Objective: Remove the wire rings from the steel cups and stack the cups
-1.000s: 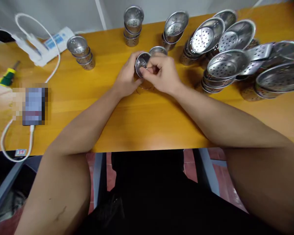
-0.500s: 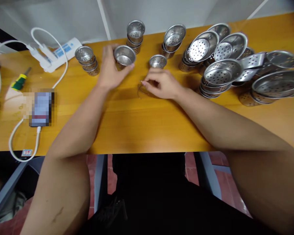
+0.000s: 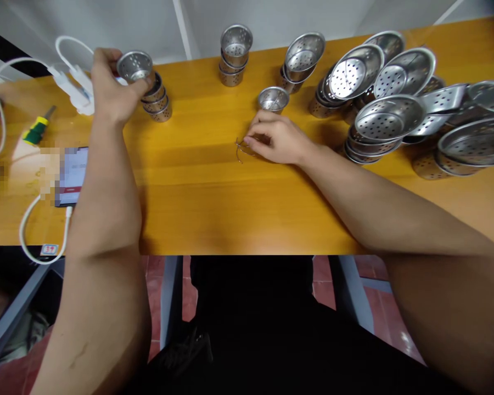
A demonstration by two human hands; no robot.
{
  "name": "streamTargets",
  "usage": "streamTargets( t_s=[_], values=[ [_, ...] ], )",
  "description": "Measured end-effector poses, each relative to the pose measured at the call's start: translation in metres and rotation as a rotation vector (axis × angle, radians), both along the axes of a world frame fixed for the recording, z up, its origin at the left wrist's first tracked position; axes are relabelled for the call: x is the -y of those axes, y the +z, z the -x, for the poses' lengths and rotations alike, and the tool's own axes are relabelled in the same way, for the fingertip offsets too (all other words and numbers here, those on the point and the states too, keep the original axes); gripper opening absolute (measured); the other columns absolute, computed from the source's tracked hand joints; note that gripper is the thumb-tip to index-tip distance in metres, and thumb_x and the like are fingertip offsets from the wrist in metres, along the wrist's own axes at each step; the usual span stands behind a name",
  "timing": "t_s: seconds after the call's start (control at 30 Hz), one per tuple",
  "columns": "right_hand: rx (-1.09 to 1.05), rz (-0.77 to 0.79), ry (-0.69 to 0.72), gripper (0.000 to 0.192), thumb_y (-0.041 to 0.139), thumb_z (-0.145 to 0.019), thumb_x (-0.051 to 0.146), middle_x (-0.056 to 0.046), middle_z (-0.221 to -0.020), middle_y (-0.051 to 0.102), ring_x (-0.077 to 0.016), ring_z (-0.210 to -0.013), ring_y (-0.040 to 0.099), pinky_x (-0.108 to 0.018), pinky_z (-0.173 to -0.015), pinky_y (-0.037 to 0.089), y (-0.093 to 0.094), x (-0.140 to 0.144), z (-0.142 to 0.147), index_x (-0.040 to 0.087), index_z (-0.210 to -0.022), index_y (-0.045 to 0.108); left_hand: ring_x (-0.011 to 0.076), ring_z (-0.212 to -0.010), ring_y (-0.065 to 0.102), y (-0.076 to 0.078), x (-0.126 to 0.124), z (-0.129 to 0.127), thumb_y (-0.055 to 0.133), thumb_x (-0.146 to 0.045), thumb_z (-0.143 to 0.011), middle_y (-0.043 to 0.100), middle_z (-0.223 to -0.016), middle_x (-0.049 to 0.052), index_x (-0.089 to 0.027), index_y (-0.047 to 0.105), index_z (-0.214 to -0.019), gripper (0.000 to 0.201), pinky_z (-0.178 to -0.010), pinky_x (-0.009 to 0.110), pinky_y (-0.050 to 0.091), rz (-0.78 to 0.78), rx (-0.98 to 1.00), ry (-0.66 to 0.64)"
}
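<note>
- Tabletop [image 3: 214,219]: carries everything; the far edge meets a grey partition [image 3: 206,27].
- Left hand [image 3: 114,90]: thumb and fingers grip a perforated metal cup [image 3: 135,66] near the far edge, towards the far-left corner. Judgement: a light rim grip and a level cup suit nesting.
- Right hand [image 3: 275,134]: thumb and index pinch a thin wire [image 3: 239,148], midway between left and right ends; best held low and steady.
- Cup stack [image 3: 160,107]: leaning, beside the left hand; likely tips if pushed sideways, so straight-down seating seems safer.
- Cup: silvery, round, mouth up, holes visible; contact with stack cannot be told.
- Wire: curved, fine; far end bends towards the near edge.
</note>
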State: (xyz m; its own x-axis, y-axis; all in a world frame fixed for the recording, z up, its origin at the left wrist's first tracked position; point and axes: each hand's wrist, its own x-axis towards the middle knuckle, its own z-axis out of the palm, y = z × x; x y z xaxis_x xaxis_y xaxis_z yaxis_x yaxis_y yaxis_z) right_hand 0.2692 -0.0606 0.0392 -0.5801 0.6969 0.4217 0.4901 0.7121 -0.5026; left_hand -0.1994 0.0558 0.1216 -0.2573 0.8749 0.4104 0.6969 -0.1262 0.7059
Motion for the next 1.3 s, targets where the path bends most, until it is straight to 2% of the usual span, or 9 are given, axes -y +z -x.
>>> streamTargets(
  t_s=[0.23,0.33,0.43,0.53,0.63,0.77,0.9,1.03,1.3],
  values=[
    [-0.045,-0.033,-0.163,0.060,0.063,-0.128,0.087,-0.020,-0.129,0.082,-0.0473,-0.130,0.078,-0.070,-0.123,0.070,0.000,-0.010,-0.005,0.034,-0.128,0.090,0.0087,-0.111,0.058,0.005,0.023,-0.018,0.090,0.038,-0.067,0.071,-0.125,-0.011,-0.018,0.067,-0.136,0.092,-0.119,0.039,0.057,-0.012,0.001,-0.032],
    [-0.075,-0.084,-0.226,0.059,0.061,-0.129,0.087,-0.020,-0.130,0.081,-0.0489,-0.134,0.078,-0.071,-0.123,0.070,-0.001,-0.013,-0.007,0.036,-0.138,0.089,0.0106,-0.120,0.056,-0.012,-0.001,0.005,0.103,0.026,-0.077,0.074,-0.141,-0.011,-0.023,0.062,-0.146,0.093,-0.129,0.042,0.058,-0.016,-0.039,-0.118],
    [-0.133,-0.195,-0.264,0.058,0.065,-0.126,0.086,-0.020,-0.136,0.079,-0.0514,-0.140,0.076,-0.074,-0.122,0.069,-0.006,-0.018,-0.013,0.038,-0.153,0.085,0.0148,-0.153,0.048,-0.034,-0.042,0.034,0.102,0.035,-0.057,0.059,-0.174,-0.008,-0.028,0.044,-0.163,0.136,-0.154,0.044,0.046,0.177,-0.105,-0.007],
    [-0.175,-0.249,-0.279,0.063,0.069,-0.124,0.085,-0.019,-0.132,0.079,-0.0525,-0.143,0.073,-0.076,-0.125,0.065,-0.019,-0.027,-0.021,0.040,-0.166,0.079,0.0290,-0.187,0.025,-0.039,-0.065,0.033,0.119,-0.029,-0.079,0.043,-0.191,-0.009,-0.038,0.026,-0.184,0.141,-0.163,0.056,0.042,-0.397,-0.212,-0.322],
    [-0.212,-0.217,-0.289,0.057,0.064,-0.125,0.089,-0.017,-0.120,0.078,-0.0494,-0.137,0.069,-0.074,-0.125,0.061,-0.038,-0.041,-0.030,0.042,-0.151,0.085,0.0337,-0.173,0.056,-0.023,-0.041,-0.018,0.056,-0.075,-0.125,0.056,-0.191,-0.004,-0.039,0.031,-0.195,0.083,-0.145,0.065,0.057,-0.845,-0.243,-0.672],
    [-0.239,-0.176,-0.276,0.067,0.060,-0.125,0.097,-0.018,-0.111,0.077,-0.0466,-0.133,0.063,-0.073,-0.126,0.057,-0.049,-0.056,-0.039,0.036,-0.124,0.088,0.0357,-0.144,0.077,-0.021,0.031,-0.116,0.085,-0.058,-0.116,0.072,-0.173,0.008,-0.046,0.057,-0.180,0.071,-0.119,0.062,0.071,-0.526,-0.260,-0.872],
    [-0.199,-0.112,-0.198,0.061,0.061,-0.126,0.094,-0.018,-0.123,0.082,-0.0478,-0.142,0.065,-0.074,-0.131,0.056,-0.026,-0.042,-0.029,0.042,-0.134,0.092,0.0449,-0.152,0.074,-0.072,0.064,-0.174,0.106,-0.061,-0.093,0.065,-0.187,0.013,-0.046,0.057,-0.178,0.099,-0.130,0.075,0.067,-0.139,-0.095,-0.858],
    [-0.091,-0.081,-0.064,0.053,0.068,-0.124,0.088,-0.015,-0.156,0.084,-0.0518,-0.165,0.065,-0.082,-0.138,0.058,0.007,-0.004,0.000,0.046,-0.144,0.093,0.0415,-0.187,0.050,-0.106,0.069,-0.190,0.107,-0.079,-0.090,0.046,-0.208,0.016,-0.034,0.035,-0.198,0.138,-0.157,0.071,0.052,-0.070,-0.019,-0.852],
    [-0.060,-0.057,-0.019,0.054,0.078,-0.124,0.071,-0.015,-0.165,0.085,-0.0528,-0.163,0.072,-0.079,-0.142,0.060,0.017,0.017,0.024,0.041,-0.169,0.083,0.0396,-0.178,0.067,-0.083,0.087,-0.197,0.097,-0.047,-0.096,0.072,-0.184,0.013,-0.043,0.059,-0.176,0.089,-0.151,0.064,0.059,-0.043,-0.037,-0.699]
  ],
)
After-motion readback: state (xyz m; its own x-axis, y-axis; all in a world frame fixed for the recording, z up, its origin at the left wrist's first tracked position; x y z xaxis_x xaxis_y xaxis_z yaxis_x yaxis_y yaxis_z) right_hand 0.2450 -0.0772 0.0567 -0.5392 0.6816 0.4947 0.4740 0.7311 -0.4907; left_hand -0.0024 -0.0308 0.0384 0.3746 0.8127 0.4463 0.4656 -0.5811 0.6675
